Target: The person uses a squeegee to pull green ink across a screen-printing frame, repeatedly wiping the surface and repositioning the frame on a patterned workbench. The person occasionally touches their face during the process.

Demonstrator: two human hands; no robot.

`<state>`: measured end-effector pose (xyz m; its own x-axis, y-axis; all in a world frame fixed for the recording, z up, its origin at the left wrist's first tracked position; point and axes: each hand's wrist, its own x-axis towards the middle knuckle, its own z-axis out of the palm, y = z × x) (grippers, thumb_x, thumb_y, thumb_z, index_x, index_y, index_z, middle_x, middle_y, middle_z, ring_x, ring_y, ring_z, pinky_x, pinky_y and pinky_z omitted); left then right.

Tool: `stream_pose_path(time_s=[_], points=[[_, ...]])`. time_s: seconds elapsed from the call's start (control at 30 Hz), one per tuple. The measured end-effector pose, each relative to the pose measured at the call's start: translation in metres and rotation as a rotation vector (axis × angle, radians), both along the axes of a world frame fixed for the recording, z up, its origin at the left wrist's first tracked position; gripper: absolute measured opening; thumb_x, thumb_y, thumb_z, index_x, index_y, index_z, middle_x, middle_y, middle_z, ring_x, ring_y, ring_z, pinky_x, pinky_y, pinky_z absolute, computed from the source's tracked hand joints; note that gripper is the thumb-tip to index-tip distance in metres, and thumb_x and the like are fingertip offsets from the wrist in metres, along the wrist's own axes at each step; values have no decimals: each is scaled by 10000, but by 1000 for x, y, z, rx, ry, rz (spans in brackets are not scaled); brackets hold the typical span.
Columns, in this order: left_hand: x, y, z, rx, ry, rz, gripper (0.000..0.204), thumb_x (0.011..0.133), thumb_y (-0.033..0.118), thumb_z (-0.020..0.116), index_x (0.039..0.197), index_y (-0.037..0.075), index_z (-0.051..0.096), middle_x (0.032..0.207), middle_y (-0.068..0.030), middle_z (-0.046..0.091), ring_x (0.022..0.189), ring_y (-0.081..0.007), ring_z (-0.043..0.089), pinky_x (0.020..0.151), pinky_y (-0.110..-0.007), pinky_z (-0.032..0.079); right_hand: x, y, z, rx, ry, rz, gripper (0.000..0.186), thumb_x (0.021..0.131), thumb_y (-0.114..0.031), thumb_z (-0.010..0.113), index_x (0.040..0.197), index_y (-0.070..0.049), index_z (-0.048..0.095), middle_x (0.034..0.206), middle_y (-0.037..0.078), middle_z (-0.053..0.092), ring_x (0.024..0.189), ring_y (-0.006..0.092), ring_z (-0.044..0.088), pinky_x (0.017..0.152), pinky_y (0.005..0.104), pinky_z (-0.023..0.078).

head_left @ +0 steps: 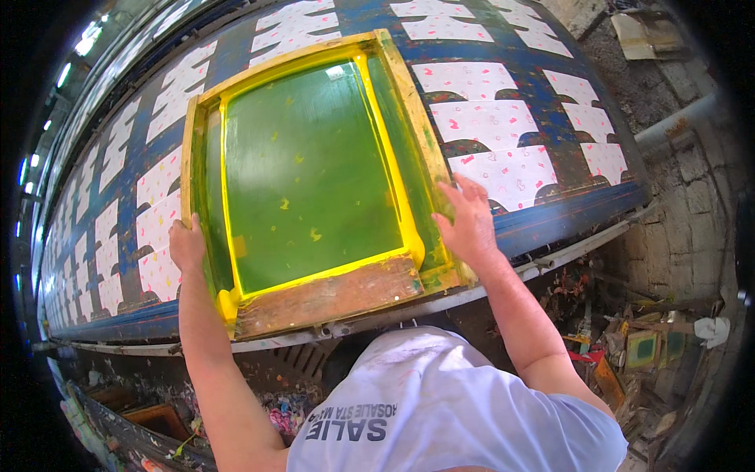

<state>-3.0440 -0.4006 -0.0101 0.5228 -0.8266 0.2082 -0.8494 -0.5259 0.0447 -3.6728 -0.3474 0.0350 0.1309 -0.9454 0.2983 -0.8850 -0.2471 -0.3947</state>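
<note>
Your lettered shirt (464,401) fills six o'clock; left grip (187,242) at nine and right grip (472,222) at three clasp the frame (406,96).

A long table (550,223) with a worn, dark blue top spans the frame, bending with the lens toward the far left. A pale rail (550,258) follows its near edge. At the upper left, bright lights (64,75) line the dim rim, leaving a sheen on the tabletop. At the right lie grey blocks (668,236), floor or low wall, I cannot tell, with a grey pipe (676,123) slanting above them. A tan board (646,36) lies at the upper right. Scrap wood (607,381) and a white scrap (712,331) clutter the lower right.
</note>
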Motion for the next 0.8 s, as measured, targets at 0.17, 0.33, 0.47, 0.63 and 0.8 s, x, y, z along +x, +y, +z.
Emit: stream_pose_path(time_s=[0.17,0.33,0.47,0.63,0.8], points=[[6,-3,4,-27,123,-22,632,1041,548,737,1186,-66,707,1202,-308,740,1130,-506,730,983,-582,579,3,-26,-11,221,-141,-118,798,876,-161,921,1592,-63,581,1454,248,667,1370,471,624,1193,557,482],[11,-2,4,-53,241,-52,555,910,394,902,1148,-72,719,1162,-311,743,1111,-503,717,987,-564,557,17,-38,-8,240,-71,-190,778,871,-101,887,1589,-101,586,1372,223,697,1304,438,662,1139,529,525],[24,0,-6,-98,304,-92,498,900,342,907,1105,-73,722,1107,-288,742,1038,-473,715,941,-540,555,20,-41,-3,192,-141,-188,670,831,-57,847,1479,-136,693,1262,185,739,1222,422,701,1069,518,565],[46,-4,-13,-126,597,-87,375,871,218,910,1048,-51,719,923,-144,726,858,-287,686,834,-434,546,17,-40,19,58,-189,-152,572,807,-92,841,1371,-143,760,1172,169,767,1145,416,730,1007,511,594],[48,-16,-2,-100,616,-31,276,847,92,905,1034,-10,729,937,-73,748,807,-178,648,780,-377,532,-5,-48,50,30,-145,-112,479,821,-128,822,1300,-132,803,1171,179,780,1126,408,750,965,492,612]])
